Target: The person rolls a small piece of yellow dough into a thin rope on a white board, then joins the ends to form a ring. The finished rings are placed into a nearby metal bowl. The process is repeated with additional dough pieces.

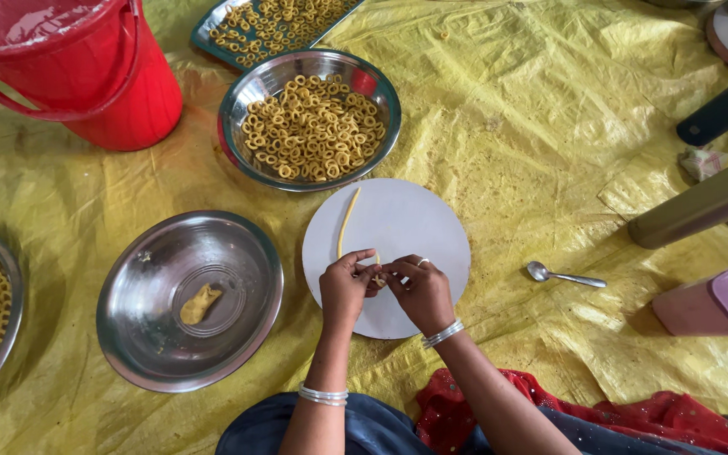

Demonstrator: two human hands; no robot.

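Yellow tarp (pixel 549 126) covers the floor; both hands, left hand (pixel 345 286) and right hand (pixel 419 291), pinch a dough strip (pixel 348 221) over the round board (pixel 414 227), keeping it clean.

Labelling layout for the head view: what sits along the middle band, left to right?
Steel bowl with a dough lump → left hand → right hand, both pinching dough on the white round board → spoon → pink box.
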